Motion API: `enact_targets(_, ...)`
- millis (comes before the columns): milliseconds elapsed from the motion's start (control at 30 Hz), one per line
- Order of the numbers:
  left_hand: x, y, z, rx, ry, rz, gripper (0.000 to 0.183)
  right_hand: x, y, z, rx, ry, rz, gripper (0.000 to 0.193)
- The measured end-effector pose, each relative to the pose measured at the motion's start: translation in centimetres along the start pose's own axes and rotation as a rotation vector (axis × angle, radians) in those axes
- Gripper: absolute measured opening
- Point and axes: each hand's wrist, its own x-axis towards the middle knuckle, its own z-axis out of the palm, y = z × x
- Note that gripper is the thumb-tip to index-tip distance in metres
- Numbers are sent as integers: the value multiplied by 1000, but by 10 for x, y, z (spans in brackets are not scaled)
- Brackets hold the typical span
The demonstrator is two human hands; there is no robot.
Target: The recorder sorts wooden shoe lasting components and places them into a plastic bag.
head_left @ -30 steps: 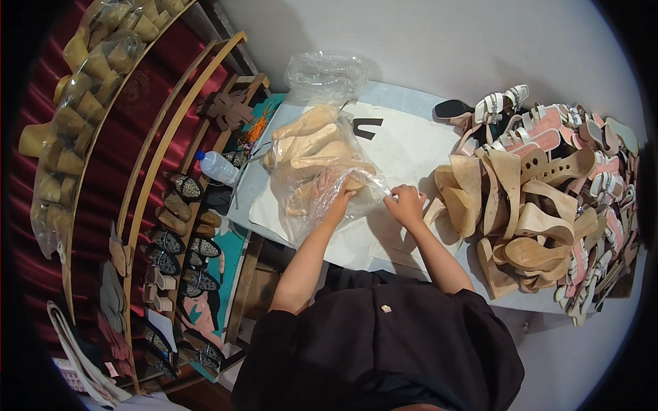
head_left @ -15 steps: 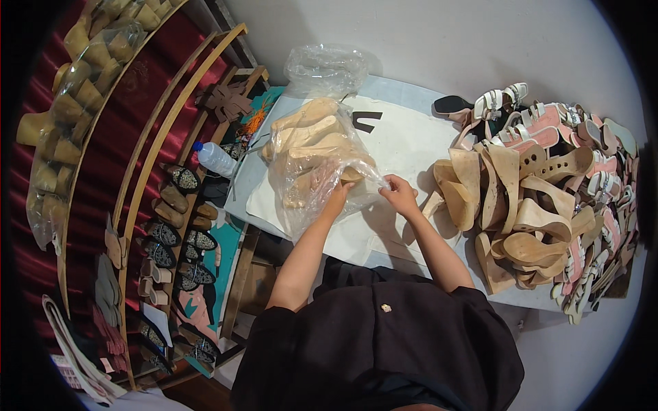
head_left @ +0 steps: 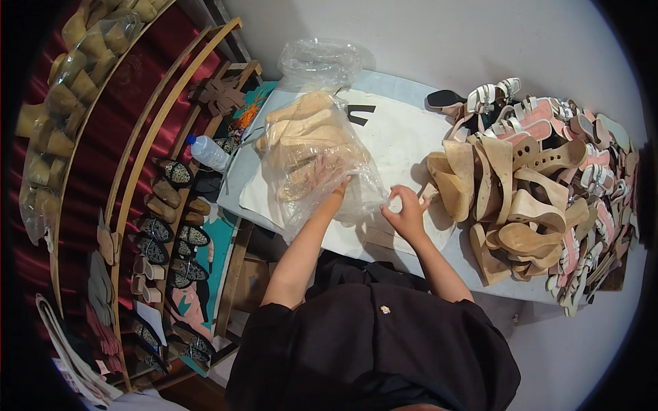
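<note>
A clear plastic bag (head_left: pixel 370 175) lies on the table's left part, holding several pale wooden wedge shoe soles (head_left: pixel 305 133). My left hand (head_left: pixel 332 171) reaches in through the bag's mouth. Seen hazily through the film, its fingers look stretched out over the soles nearest me. My right hand (head_left: pixel 409 214) is at the right edge of the bag's mouth, thumb and forefinger curved round the film and the other fingers apart. Just right of it, more wooden wedge soles (head_left: pixel 497 181) are heaped, some with round holes.
White and pink strappy sandals (head_left: pixel 524 123) pile up at the far right. Black cut pieces (head_left: pixel 361 114) lie on a white sheet (head_left: pixel 401 130). Another crumpled clear bag (head_left: pixel 319 63) rests by the wall. Left of the table stand a water bottle (head_left: pixel 209 152) and racks of shoes (head_left: pixel 156 229).
A wooden sole near my left hand at the bag's mouth is now deeper inside. My left hand has gone further into the bag. My right hand has shifted slightly right and down, its fingers more spread.
</note>
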Motion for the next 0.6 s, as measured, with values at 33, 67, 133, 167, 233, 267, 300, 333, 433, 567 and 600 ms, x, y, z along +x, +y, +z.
enact_targets(33,-3,1,6,-1,-2,4,48,3,0,3,184,-35,163,19)
enact_targets(67,-7,-1,12,-42,20,32,44,4,-2,5,371,-72,321,21)
enact_targets(133,-13,-6,24,-82,42,61,41,2,-4,0,400,-160,324,23)
enact_targets(167,-15,-7,25,-110,63,116,40,1,-4,-2,427,-247,328,27)
enact_targets(233,-17,-9,29,-139,82,173,39,-9,-5,-4,354,-243,278,23)
enact_targets(267,-17,-11,30,-104,74,173,40,-14,-6,-7,331,-232,268,19)
enact_targets(300,-16,-13,30,-68,66,174,40,-19,-9,-11,307,-221,259,15)
enact_targets(333,-16,-16,31,-33,57,175,41,-25,-12,-16,343,-206,292,10)
enact_targets(433,-13,-14,30,35,43,196,42,-47,-9,-28,242,-106,260,8)
enact_targets(567,-13,-12,24,133,21,188,55,-66,-5,-32,204,-21,329,8)
enact_targets(600,-13,-11,22,129,53,202,57,-69,-5,-32,204,-14,335,8)
